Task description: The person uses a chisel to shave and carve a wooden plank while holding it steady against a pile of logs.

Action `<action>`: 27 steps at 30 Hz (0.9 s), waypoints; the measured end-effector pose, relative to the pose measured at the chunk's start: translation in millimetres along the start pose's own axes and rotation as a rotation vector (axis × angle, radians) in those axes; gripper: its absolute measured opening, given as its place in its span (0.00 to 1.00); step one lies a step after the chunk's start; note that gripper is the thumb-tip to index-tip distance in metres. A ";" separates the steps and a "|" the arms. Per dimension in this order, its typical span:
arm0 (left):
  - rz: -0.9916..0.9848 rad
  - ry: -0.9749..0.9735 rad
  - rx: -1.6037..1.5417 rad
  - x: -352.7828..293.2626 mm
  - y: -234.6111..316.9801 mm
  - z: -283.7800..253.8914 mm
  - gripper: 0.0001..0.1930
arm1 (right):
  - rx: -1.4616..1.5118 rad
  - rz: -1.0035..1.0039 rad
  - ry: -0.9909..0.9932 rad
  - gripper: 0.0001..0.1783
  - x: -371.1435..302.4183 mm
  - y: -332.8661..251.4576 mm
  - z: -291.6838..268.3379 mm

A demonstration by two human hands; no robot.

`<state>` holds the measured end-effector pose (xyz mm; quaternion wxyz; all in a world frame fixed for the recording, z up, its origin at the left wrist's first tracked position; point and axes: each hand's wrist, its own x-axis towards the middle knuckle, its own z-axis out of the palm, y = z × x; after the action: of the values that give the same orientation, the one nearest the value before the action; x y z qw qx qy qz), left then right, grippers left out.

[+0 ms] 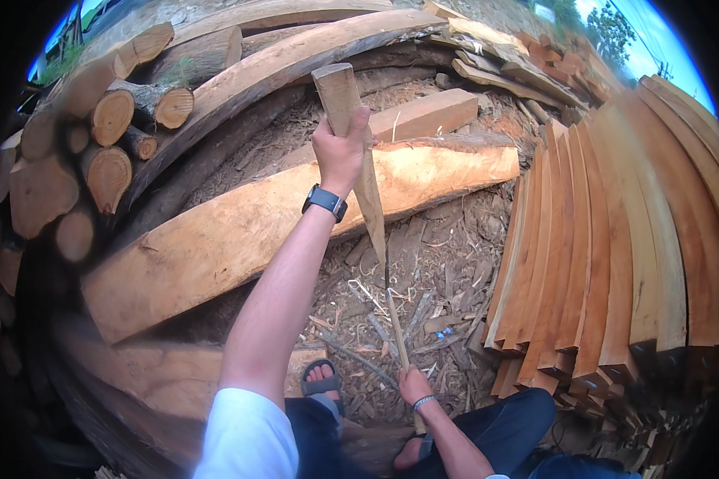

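My left hand, a dark watch on its wrist, is closed around the upper part of a wooden stake. The stake tilts, blunt end up, and tapers to a point below. My right hand is low, near my knees, wrapped around the long wooden handle of a bladed tool. Its thin dark blade shows nearly edge-on at the stake's tip; whether they touch I cannot tell. Behind the stake lies a thick sawn slab with a pale face.
Stacked logs rise at the left. Long sawn boards lean in a row at the right. A curved slab and a squared beam lie farther back. Bark and shavings litter the ground. My sandalled foot is below.
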<state>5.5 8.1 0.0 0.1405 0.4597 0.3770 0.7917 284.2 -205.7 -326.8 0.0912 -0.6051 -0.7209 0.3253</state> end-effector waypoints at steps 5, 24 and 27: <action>0.014 0.048 0.058 5.3 -0.6 -23.6 0.27 | 0.156 -0.021 0.124 0.19 1.4 -45.0 -41.4; 0.007 0.052 0.045 4.9 -1.4 -7.2 0.26 | 0.032 0.013 0.061 0.17 -4.0 7.5 0.2; 0.022 0.066 0.079 8.3 -1.0 -23.0 0.25 | 0.114 -0.009 0.042 0.17 0.7 -15.4 -3.2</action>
<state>-18.3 2.7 -2.2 0.1014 0.4427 0.4072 0.7924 273.2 -204.8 -315.6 0.1421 -0.6024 -0.7017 0.3529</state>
